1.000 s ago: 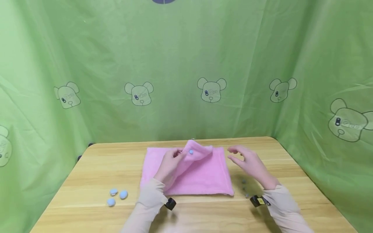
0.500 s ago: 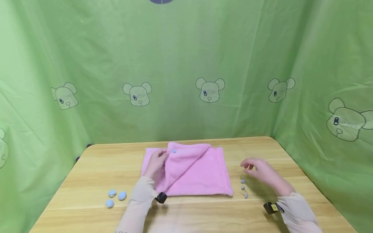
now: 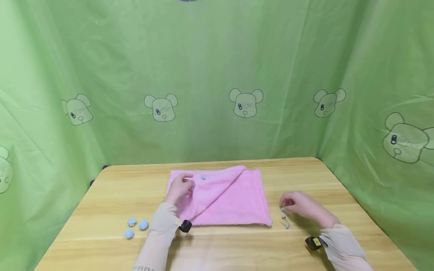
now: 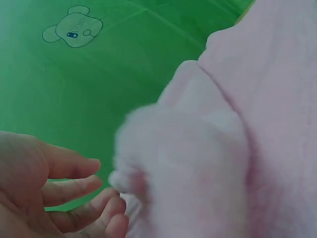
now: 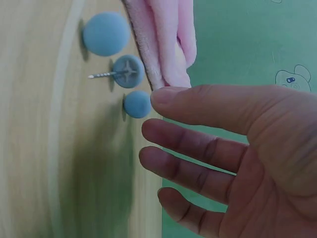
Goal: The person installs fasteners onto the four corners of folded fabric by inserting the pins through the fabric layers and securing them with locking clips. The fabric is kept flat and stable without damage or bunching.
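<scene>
A pink fleece cloth (image 3: pixel 242 203) lies on the table, its far-left part folded over diagonally. One small blue round head (image 3: pixel 203 177) shows on the folded part. My left hand (image 3: pixel 179 190) hovers by the fold's left edge, fingers loosely bent; in the left wrist view its fingertips (image 4: pixel 116 223) are right at the cloth's fold (image 4: pixel 193 158). On the right, my right hand (image 3: pixel 300 203) reaches over several blue-headed pins. Thumb and fingers stand apart beside the nearest blue head (image 5: pixel 137 104). Another pin (image 5: pixel 128 72) lies with its twisted shank showing.
Three light blue round caps (image 3: pixel 144 225) sit at the table's left, near the left forearm. The wooden table (image 3: pixel 237 248) is enclosed behind and at both sides by a green curtain (image 3: pixel 203 75) printed with bear heads. Black cameras (image 3: pixel 313 243) are strapped to both wrists.
My left hand drew the cloth's corner leftward and down, then let it go. My right hand moved right and lowered toward the pins.
</scene>
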`<state>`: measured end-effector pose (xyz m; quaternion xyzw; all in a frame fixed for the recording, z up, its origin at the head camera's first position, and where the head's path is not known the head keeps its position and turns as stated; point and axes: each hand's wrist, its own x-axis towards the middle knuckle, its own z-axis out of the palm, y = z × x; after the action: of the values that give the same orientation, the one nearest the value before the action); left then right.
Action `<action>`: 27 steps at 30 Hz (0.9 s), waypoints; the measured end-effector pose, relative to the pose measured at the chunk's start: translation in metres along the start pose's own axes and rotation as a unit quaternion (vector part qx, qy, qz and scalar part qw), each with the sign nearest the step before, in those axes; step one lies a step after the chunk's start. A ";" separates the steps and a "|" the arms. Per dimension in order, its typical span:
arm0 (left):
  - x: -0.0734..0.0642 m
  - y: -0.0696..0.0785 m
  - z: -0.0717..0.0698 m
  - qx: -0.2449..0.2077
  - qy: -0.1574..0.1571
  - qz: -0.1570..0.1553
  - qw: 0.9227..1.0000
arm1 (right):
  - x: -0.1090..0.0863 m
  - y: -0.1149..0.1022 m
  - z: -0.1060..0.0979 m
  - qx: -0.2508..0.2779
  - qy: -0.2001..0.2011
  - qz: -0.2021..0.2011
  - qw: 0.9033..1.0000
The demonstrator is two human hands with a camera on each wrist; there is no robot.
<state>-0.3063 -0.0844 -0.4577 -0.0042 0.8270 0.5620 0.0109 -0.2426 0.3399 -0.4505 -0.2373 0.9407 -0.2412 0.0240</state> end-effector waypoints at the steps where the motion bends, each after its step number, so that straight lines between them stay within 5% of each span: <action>1: -0.001 0.002 -0.001 0.014 0.008 0.005 1.000 | 0.000 0.000 0.001 -0.001 -0.001 -0.002 1.000; 9: -0.014 0.030 -0.007 0.075 0.022 0.073 0.994 | 0.001 0.001 0.006 -0.004 -0.009 -0.004 1.000; 15: -0.034 0.059 0.009 0.065 -0.030 0.129 0.989 | 0.002 0.000 0.007 0.004 -0.018 -0.009 1.000; 19: -0.046 0.069 0.030 0.090 -0.090 0.169 0.977 | 0.002 -0.001 0.006 -0.003 -0.018 -0.010 1.000; 27: -0.069 0.075 0.078 0.161 -0.190 0.226 0.942 | 0.003 0.002 0.008 -0.014 -0.014 -0.007 1.000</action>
<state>-0.2372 0.0155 -0.4151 0.2921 0.8679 0.3997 0.0413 -0.2445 0.3363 -0.4582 -0.2476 0.9419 -0.2247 0.0319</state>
